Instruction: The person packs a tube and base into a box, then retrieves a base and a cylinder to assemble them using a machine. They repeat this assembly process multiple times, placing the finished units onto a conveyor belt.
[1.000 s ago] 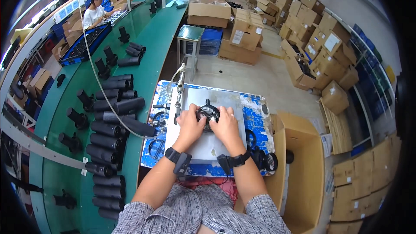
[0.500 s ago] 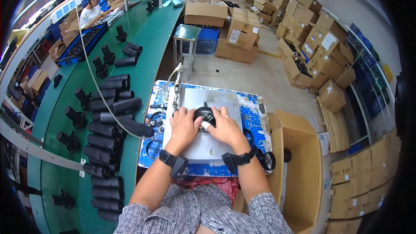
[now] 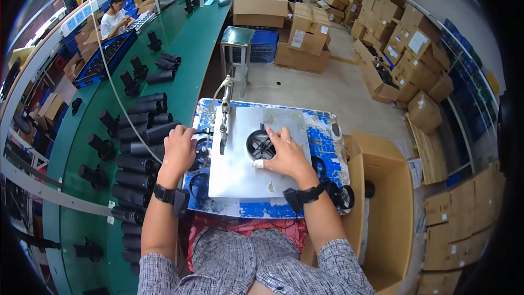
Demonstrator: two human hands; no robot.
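Note:
A round black fan-like part (image 3: 258, 145) lies on a grey metal plate (image 3: 240, 177) on a blue-edged work table (image 3: 322, 136). My right hand (image 3: 285, 154) rests on the part's right side, fingers spread over it, with white tape on the thumb. My left hand (image 3: 179, 149) is out at the table's left edge, closed around a black part (image 3: 201, 148) beside the plate. A hanging power screwdriver (image 3: 224, 123) lies on the plate between my hands, its cable running up and left.
Several black cylinders (image 3: 139, 147) lie on the green conveyor bench to my left. An open cardboard box (image 3: 385, 207) stands at my right, more black round parts (image 3: 341, 195) by the table's right corner. Stacked cartons line the far right; other people work at the far left.
Both hands were together on the round part in the middle of the plate. My left hand has since moved left to the table's edge, and my right hand stays on the part.

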